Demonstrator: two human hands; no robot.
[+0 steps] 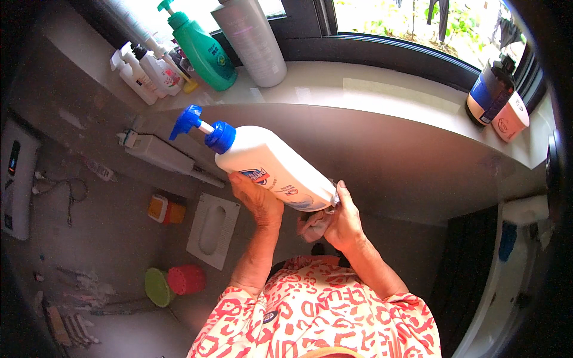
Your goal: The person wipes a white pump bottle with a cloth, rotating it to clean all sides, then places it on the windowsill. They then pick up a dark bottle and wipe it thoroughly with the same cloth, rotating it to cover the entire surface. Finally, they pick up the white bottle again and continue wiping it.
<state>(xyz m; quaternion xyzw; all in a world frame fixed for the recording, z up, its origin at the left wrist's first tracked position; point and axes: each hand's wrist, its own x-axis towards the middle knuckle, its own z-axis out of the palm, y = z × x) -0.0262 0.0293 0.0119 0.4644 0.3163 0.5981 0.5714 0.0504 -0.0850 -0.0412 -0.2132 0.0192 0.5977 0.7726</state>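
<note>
A large white pump bottle (280,167) with a blue pump head is tilted in front of me, its pump toward the upper left and its base toward the lower right. My left hand (259,200) is wrapped round its lower side near the shoulder, below the label. At the base end, my right hand (345,224) grips a pale pinkish cloth (315,225) and presses it against the bottle's bottom. Part of the cloth hangs beneath the hand. The fingers of both hands are partly hidden behind the bottle and cloth.
On the window ledge (358,89) stand a green pump bottle (206,56), a grey bottle (253,45) and several small white bottles (140,77). A dark blue-banded bottle (490,95) and pink container (511,117) stand right. Below are a squat toilet (203,253), a red bucket (186,279) and a green bucket (158,287).
</note>
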